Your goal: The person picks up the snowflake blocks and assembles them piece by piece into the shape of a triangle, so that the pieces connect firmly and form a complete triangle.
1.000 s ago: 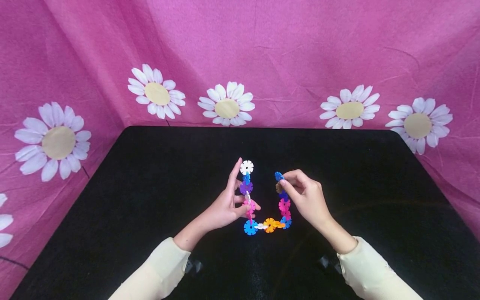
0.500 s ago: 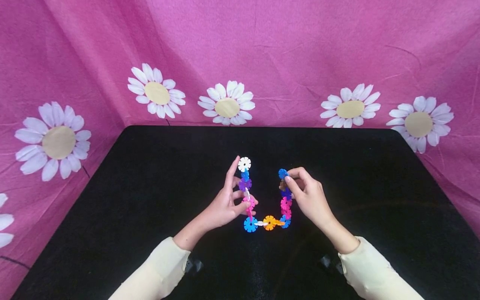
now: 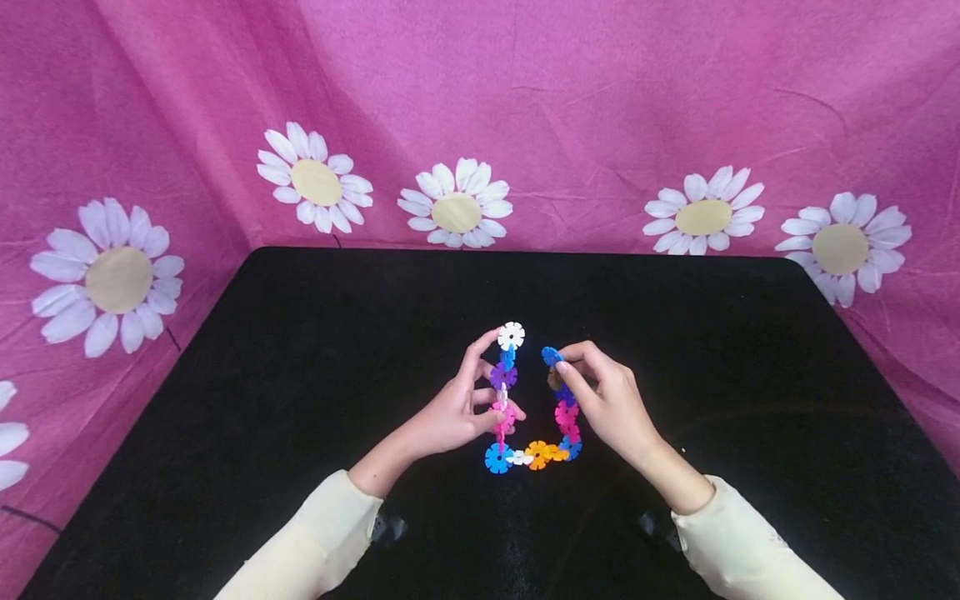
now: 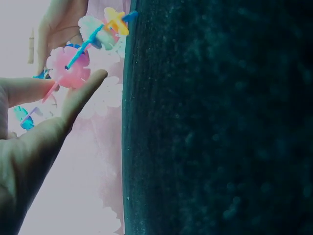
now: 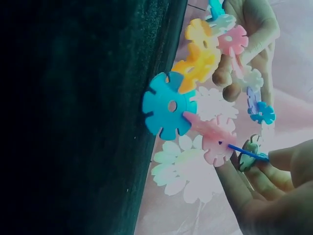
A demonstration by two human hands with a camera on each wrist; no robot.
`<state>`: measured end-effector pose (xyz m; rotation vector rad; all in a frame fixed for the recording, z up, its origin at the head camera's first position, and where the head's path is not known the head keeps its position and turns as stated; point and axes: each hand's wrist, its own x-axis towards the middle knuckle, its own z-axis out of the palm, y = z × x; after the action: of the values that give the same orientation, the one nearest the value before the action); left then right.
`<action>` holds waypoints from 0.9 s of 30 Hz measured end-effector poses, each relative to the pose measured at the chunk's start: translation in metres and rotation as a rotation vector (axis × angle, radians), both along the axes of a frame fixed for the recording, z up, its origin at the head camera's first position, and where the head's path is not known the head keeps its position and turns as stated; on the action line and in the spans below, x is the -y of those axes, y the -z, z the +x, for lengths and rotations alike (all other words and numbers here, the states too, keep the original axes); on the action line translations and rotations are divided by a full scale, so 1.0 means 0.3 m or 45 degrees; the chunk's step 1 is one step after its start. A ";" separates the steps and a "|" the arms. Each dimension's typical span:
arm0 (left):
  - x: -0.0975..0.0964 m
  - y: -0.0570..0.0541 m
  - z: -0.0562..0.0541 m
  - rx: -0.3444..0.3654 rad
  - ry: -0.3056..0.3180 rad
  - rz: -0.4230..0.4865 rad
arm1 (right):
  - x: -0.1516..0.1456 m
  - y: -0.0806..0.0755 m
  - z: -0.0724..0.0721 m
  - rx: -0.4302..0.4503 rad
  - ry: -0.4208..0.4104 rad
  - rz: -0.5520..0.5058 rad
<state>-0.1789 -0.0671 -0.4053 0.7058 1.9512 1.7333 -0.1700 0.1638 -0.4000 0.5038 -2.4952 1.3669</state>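
Interlocking flower-shaped plastic discs form a U-shaped chain [image 3: 537, 455], held up over the black table with its two ends apart. My left hand [image 3: 453, 412] pinches the pink discs [image 3: 501, 418] on the left side, its index fingertip by the white end disc [image 3: 512, 336]. My right hand [image 3: 611, 408] pinches the right side near its top, at the brown disc [image 3: 555, 379], below the blue end disc [image 3: 551, 357]. In the right wrist view, a large blue disc [image 5: 168, 105] sits at the corner next to orange ones; the right thumb [image 5: 288, 159] touches a dark blue disc.
The black table [image 3: 300, 333] spreads around both hands. A pink cloth [image 3: 570, 100] with printed white daisies hangs behind it and along the left. Small dark shapes [image 3: 390, 527] show beside the sleeves.
The two upper ends of the chain have come closer: the white end went right and the blue end went left. My left index finger has bent more. Both grips stay the same.
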 end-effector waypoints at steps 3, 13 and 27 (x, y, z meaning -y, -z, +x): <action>0.002 -0.002 0.000 0.020 0.048 -0.019 | 0.007 -0.002 0.007 -0.043 -0.027 0.042; 0.009 -0.003 -0.005 0.096 0.200 0.050 | 0.013 0.005 0.014 -0.113 -0.092 0.090; 0.010 0.004 -0.007 0.120 0.276 0.079 | 0.014 0.018 0.012 -0.153 -0.097 0.110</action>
<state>-0.1811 -0.0700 -0.4066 0.8097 1.6970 1.6686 -0.1665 0.1597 -0.4053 0.6851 -2.4686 1.2209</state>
